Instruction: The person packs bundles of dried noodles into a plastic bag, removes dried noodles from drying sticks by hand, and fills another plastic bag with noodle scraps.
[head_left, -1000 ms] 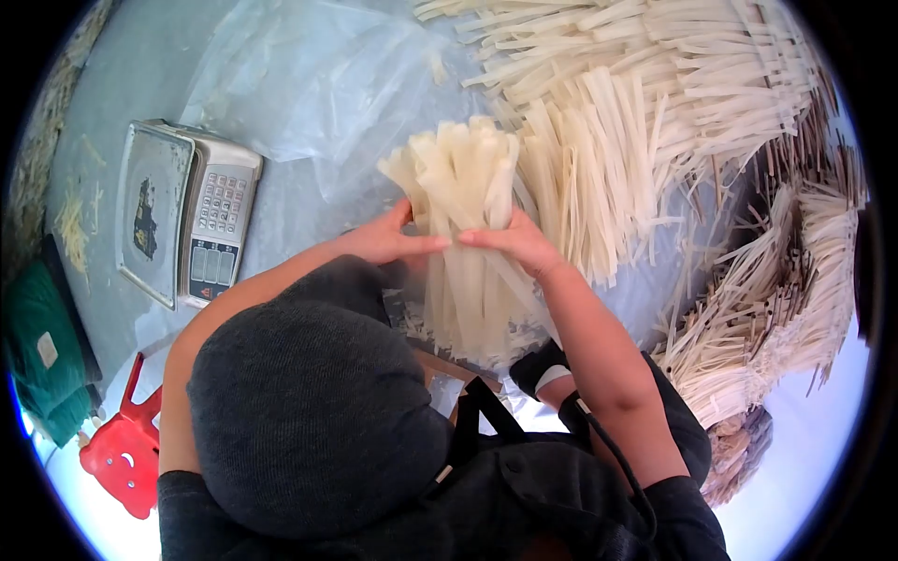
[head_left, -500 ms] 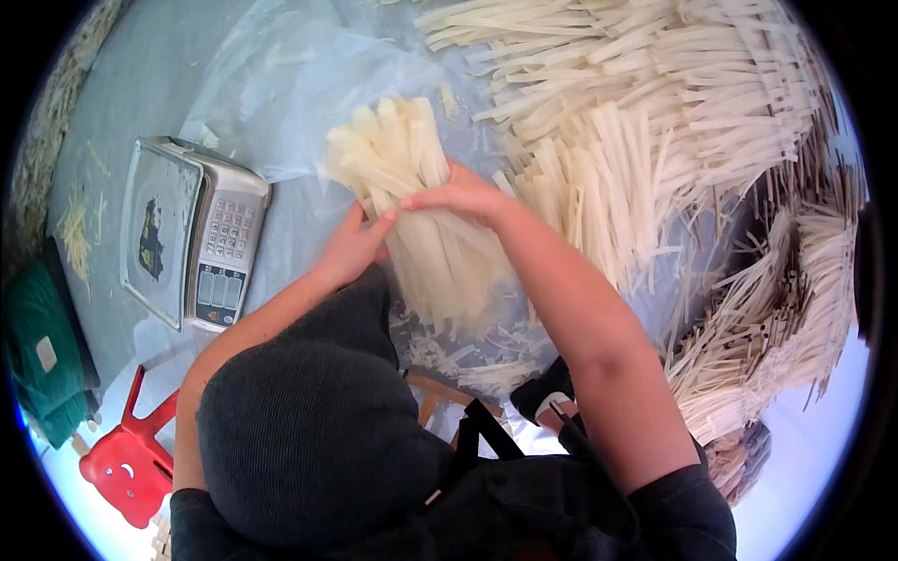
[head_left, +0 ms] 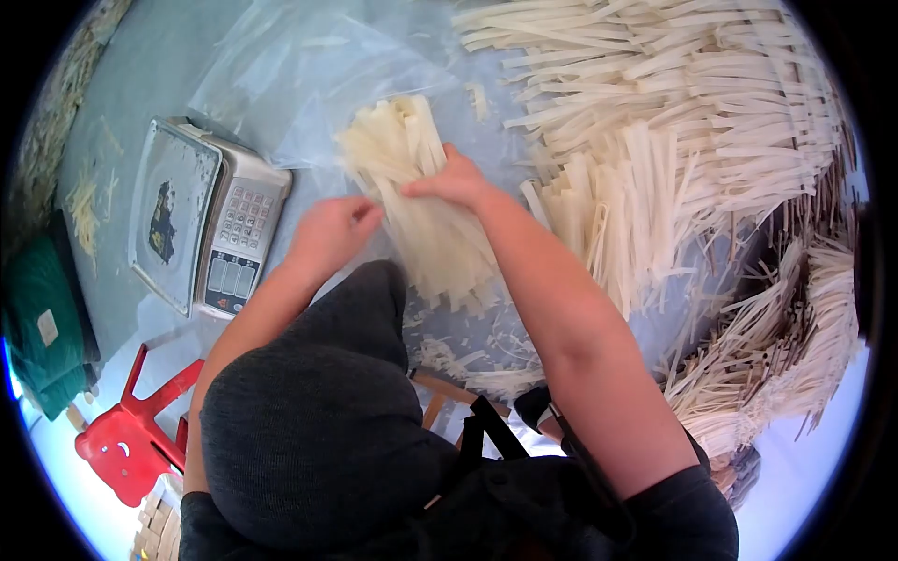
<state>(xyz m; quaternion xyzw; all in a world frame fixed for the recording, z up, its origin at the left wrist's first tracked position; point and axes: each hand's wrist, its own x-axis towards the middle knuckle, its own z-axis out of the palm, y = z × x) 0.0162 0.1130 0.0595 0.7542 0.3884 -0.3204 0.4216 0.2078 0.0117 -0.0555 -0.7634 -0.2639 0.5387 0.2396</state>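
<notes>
My right hand (head_left: 449, 179) is closed around the middle of a bundle of flat pale strips (head_left: 435, 248) that look like dried noodles. The bundle stands out above and below my fingers, its strips fanned at the lower end. Just left of it is my left hand (head_left: 335, 231), apart from the bundle, with its fingers curled and thumb and fingertips together. Whether anything small sits in that pinch I cannot make out. To the right lies a large layered pile of the same strips (head_left: 673, 112), with a smaller upright stack of strips (head_left: 613, 210) at its near edge.
A digital scale (head_left: 215, 215) stands at the left, beside clear plastic sheeting (head_left: 309, 79). Broken strip scraps (head_left: 477, 360) lie near my knees. A red stool (head_left: 131, 444) and green cloth (head_left: 42, 327) are at lower left; more strips (head_left: 758, 346) heap at far right.
My left hand has come off the bundle and moved left, fingers curling. My right hand keeps its hold on the bundle. The whole view has shifted slightly.
</notes>
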